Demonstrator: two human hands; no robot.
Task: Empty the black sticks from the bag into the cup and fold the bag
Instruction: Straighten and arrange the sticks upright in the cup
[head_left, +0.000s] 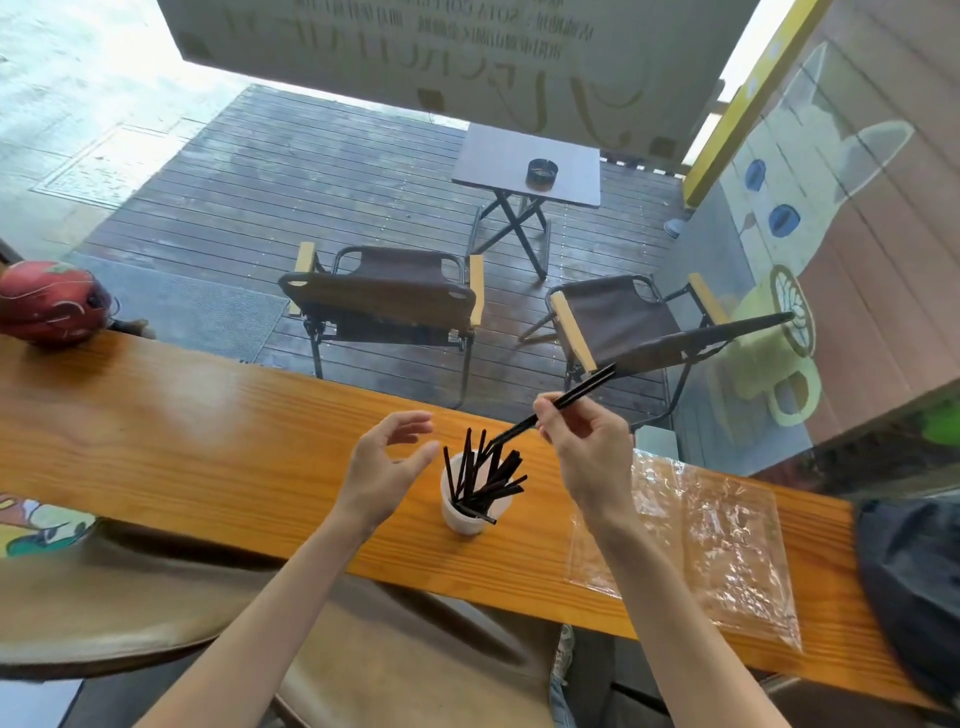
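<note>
Your right hand (587, 441) pinches a few black sticks (569, 397) between thumb and fingertips, holding them on a slant: the lower ends point down toward the cup (462, 512), the upper ends rise toward 2 o'clock. How many sticks are in the pinch cannot be told; they overlap into one dark line.

Your left hand (382, 465) hangs just beside the cup at its 9 o'clock, fingers spread and curled, holding nothing and not touching the rim.

The cup is white and stands upright on the counter (208, 431), near the middle of the view. A bunch of sticks (485, 475) already stands in it, fanned out, most leaning toward 2 and 3 o'clock, one lying low across the rim.

The bag (706, 540) lies flat and unfolded on the counter at 3 to 4 o'clock from the cup, well apart from it, clear and crinkled, with its near corner over the counter's front edge. It looks empty of sticks.

At the counter's far left, 10 o'clock from the cup, sits a red helmet (49, 304).
</note>
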